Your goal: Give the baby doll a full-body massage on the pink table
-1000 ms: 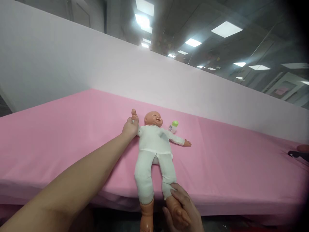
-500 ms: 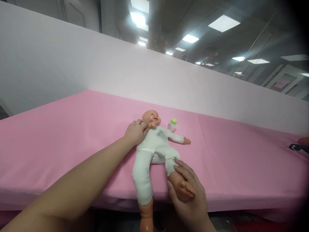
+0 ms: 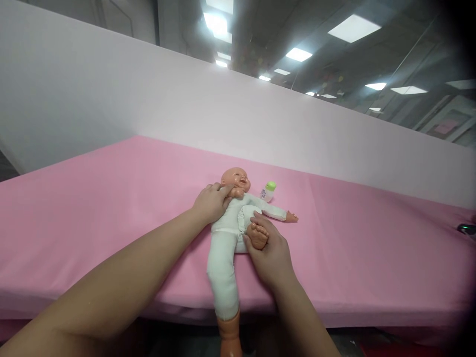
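A baby doll (image 3: 224,253) with a soft white cloth body and hard plastic head, hands and feet lies on its back, its head away from me. My left hand (image 3: 211,202) is closed around its shoulder and arm on the left side, fingers near the chin; that doll arm is mostly hidden. My right hand (image 3: 271,250) grips the doll's other leg around the ankle, with the bare foot (image 3: 258,236) sole towards me and the knee bent up over the belly. The straight leg hangs over the table's front edge. Beside the head lies a small bottle (image 3: 268,191) with a green cap.
A pink cloth (image 3: 357,248) covers the table. Behind it runs a low white wall (image 3: 186,109), with glass and ceiling lights beyond. A dark object (image 3: 465,228) with a green light sits at the right edge. Something red (image 3: 397,349) shows below the table.
My right hand has pushed the doll's leg up and away from me, folding it from the table edge towards the belly. My left hand stays at the shoulder.
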Available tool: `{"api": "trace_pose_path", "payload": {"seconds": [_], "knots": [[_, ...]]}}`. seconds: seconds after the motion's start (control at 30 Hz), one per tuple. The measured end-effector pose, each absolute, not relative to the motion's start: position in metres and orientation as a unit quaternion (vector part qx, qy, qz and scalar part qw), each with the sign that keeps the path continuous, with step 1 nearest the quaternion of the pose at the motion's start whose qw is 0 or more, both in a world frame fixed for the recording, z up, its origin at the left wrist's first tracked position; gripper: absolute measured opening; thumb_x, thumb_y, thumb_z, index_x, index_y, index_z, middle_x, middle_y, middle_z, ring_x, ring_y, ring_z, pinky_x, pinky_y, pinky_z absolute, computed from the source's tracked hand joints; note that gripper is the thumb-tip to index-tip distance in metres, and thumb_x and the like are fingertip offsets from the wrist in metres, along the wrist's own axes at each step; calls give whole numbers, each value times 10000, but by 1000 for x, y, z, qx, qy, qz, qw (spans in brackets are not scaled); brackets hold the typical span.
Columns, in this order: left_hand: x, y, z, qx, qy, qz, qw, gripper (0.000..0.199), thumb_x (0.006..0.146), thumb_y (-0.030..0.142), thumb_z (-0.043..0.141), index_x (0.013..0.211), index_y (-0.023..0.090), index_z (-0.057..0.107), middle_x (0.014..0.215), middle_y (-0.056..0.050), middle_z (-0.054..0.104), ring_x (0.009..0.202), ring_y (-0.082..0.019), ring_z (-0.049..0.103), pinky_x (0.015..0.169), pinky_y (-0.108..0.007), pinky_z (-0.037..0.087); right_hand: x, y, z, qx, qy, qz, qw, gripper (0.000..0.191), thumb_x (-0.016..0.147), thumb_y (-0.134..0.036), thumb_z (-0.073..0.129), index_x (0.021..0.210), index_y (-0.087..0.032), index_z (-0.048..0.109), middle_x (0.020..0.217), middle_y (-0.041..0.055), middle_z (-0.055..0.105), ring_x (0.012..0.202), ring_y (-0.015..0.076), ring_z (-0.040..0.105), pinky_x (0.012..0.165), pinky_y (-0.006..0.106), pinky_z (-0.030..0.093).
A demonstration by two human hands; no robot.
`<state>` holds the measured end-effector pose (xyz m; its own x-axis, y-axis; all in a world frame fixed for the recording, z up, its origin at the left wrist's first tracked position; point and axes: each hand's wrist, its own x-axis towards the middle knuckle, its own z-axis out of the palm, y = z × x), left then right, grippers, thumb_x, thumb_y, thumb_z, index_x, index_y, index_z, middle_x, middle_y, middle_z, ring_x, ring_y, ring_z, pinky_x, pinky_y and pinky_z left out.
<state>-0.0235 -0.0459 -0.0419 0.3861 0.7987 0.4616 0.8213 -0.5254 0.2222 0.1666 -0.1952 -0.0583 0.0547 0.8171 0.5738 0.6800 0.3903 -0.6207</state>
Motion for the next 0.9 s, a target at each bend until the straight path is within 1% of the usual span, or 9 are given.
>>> {"api": "trace_pose_path", "payload": {"seconds": [0.07,0.17,0.23,0.3,0.37,0.47,0.6,0.73,0.9], "knots": [[-27,-45,-41,-820,-495,-286,4,483,1010,408,455,1469,278,528,1201,-131,662,1128,-324,614,967,-440,467,168,-200,-58,-549,-682,65,479,399,888,-292,697,1281,-249,648,1404,94,647,1302,292,622,1099,498,530],[-34,-43,-40,-794,-500,-343,-49,466,1017,449,438,1425,247,537,1229,-123,675,1156,-309,621,963,-412,474,171,-215,-59,-541,-682,46,490,387,886,-271,693,1270,-254,639,1419,93,632,1319,285,610,1107,486,529],[-40,-39,-39,-761,-510,-388,-98,410,1025,464,411,1343,254,562,1215,-103,694,1101,-289,651,900,-388,492,174,-231,-62,-531,-683,27,501,373,884,-265,697,1252,-250,636,1415,100,632,1316,283,614,1106,475,536],[-48,-33,-38,-711,-549,-415,-144,359,1015,486,415,1243,262,578,1142,-87,721,1009,-286,679,813,-378,497,177,-250,-66,-523,-689,12,502,371,882,-263,708,1243,-246,628,1405,108,637,1295,280,632,1088,458,557],[-57,-25,-38,-653,-600,-426,-181,343,981,528,463,1156,259,585,1075,-87,734,954,-299,689,763,-379,491,180,-270,-72,-517,-702,4,490,401,876,-266,723,1260,-245,612,1387,111,650,1261,276,659,1061,439,582],[-68,-13,-39,-577,-644,-443,-236,358,930,573,519,1058,247,594,1025,-96,738,896,-307,695,722,-380,494,185,-298,-81,-515,-723,-5,460,475,850,-281,753,1296,-249,593,1352,108,677,1204,279,697,1011,424,617],[-75,-2,-44,-477,-662,-483,-316,340,897,557,551,1012,241,603,1002,-111,733,844,-312,702,677,-384,512,186,-318,-91,-532,-732,7,426,493,843,-264,744,1315,-259,602,1363,95,680,1166,273,721,976,387,633],[-76,-1,-46,-453,-661,-507,-316,331,889,546,553,1014,244,602,1000,-112,726,841,-324,698,661,-390,508,179,-320,-101,-535,-747,-2,394,428,880,-289,708,1304,-279,649,1330,77,708,1056,262,766,912,342,653],[-69,-13,-38,-502,-636,-522,-267,374,908,587,537,1015,240,629,965,-68,732,789,-257,679,637,-330,475,173,-315,-104,-523,-738,-33,426,383,897,-339,689,1274,-271,685,1273,88,733,1009,278,779,834,343,675]]}}
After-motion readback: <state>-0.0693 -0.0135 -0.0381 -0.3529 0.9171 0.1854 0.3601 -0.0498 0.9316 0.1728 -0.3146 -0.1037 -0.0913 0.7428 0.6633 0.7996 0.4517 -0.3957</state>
